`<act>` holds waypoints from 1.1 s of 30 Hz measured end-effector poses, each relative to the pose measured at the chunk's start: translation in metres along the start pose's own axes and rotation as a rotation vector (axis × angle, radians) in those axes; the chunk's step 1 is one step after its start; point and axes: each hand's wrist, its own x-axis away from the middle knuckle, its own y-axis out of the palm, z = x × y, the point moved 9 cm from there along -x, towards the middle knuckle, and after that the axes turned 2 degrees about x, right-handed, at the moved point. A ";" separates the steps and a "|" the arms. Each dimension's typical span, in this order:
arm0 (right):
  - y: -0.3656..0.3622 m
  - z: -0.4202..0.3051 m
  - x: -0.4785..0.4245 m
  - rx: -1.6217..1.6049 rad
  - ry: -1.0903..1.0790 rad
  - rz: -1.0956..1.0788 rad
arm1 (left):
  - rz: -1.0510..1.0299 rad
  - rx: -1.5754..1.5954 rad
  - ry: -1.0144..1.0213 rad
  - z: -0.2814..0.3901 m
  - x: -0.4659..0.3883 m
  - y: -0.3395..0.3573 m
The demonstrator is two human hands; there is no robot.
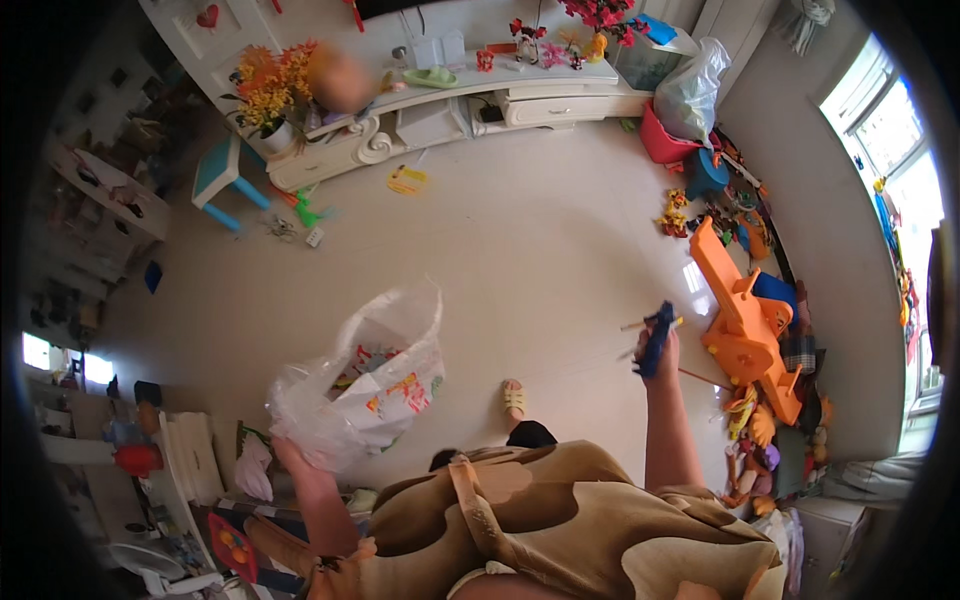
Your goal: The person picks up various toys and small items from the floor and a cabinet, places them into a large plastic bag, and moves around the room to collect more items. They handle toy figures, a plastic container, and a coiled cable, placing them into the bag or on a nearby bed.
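Observation:
My left hand (289, 452) grips the near side of a large white plastic bag (394, 401) with red and orange print. Its mouth gapes upward, and several red, grey and green pieces (367, 364) show inside. On the other side, my right hand (664, 356) is closed around a dark blue toy (658, 337), with thin sticks (634, 327) poking out beside it. What the blue toy is exactly cannot be made out. Below, one of my feet in a yellow sandal (514, 397) rests on the pale tiled floor (525, 247).
An orange plastic toy slide (742, 337) lies to the right among heaped toys. Behind it stands a red bin (664, 135) holding a stuffed plastic bag (694, 90). A white TV cabinet (555, 111) runs along the far wall. A blue-and-white stool (217, 176) stands left, near a green toy (306, 210).

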 end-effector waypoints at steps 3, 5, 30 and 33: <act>0.036 -0.039 -0.065 -0.128 0.010 0.004 | 0.025 0.034 -0.010 0.006 0.013 0.049; 0.063 -0.054 -0.105 -0.001 -0.034 -0.119 | 0.012 0.045 0.039 0.009 -0.004 0.044; 0.111 0.019 -0.386 0.108 0.478 0.077 | 0.334 0.174 -0.122 -0.083 -0.263 0.255; 0.152 0.015 -0.456 0.095 0.407 0.004 | 0.443 0.143 -0.113 -0.083 -0.286 0.274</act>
